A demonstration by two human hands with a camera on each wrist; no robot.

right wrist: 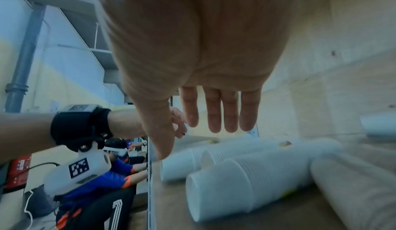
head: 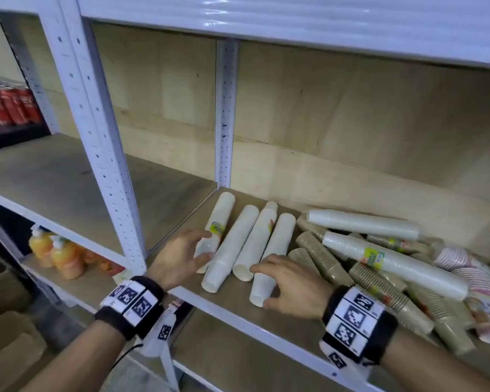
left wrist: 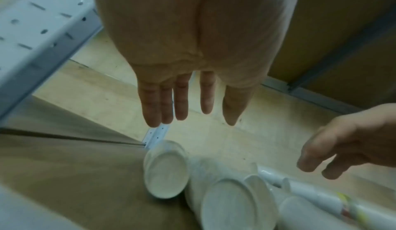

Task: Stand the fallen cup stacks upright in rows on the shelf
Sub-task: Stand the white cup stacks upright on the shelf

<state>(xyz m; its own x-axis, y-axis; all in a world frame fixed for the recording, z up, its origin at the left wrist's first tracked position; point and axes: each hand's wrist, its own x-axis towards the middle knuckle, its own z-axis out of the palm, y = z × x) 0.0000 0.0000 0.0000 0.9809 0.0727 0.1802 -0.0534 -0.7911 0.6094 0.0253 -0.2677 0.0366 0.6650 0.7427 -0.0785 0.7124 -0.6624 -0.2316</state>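
Observation:
Several white cup stacks lie on their sides on the wooden shelf board (head: pixel 232 315), near its left end. My left hand (head: pixel 201 247) hovers at the near end of the leftmost stack (head: pixel 219 219), fingers straight and spread, holding nothing. In the left wrist view the fingers (left wrist: pixel 182 101) hang above that stack's round end (left wrist: pixel 166 171). My right hand (head: pixel 262 287) is spread just over the near end of the fourth white stack (head: pixel 277 241), gripping nothing. The right wrist view shows its fingers (right wrist: pixel 214 115) straight above the stacks (right wrist: pixel 235 182).
A jumbled pile fills the right of the shelf: brown stacks (head: pixel 323 258), long labelled white stacks (head: pixel 393 258) and pink patterned ones (head: pixel 464 267). A perforated white upright (head: pixel 102 137) stands left of my left hand. Cola cans (head: pixel 9 106) and orange bottles (head: pixel 57 253) sit in neighbouring bays.

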